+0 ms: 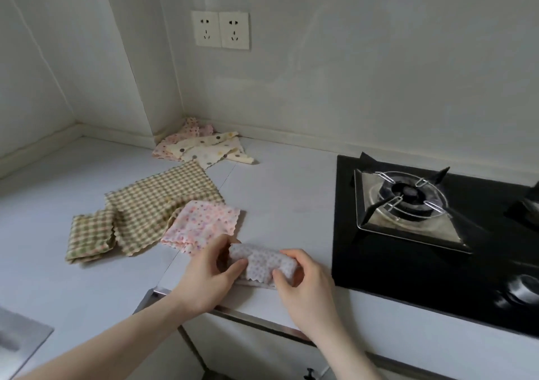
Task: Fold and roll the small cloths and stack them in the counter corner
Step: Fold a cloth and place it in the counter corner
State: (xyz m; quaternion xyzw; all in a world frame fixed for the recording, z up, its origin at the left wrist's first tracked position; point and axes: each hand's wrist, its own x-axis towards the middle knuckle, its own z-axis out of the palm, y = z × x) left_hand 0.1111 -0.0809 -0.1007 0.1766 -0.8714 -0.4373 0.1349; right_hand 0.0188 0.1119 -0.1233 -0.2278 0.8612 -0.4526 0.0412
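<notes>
Lilac dotted cloth: part-rolled, at counter front edge, just left of stove | left hand: cloth's left end pinched | right hand: right end gripped by curled fingers | pink floral cloth: flat, further left of stove.

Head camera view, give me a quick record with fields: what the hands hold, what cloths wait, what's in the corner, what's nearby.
in hand: left hand and right hand both grip a partly rolled lilac cloth at the counter's front edge
waiting: pink floral cloth, flat; checked cloth, spread; folded checked cloth
corner: loose dotted cloths
nearby: gas stove to the right; wall sockets
</notes>
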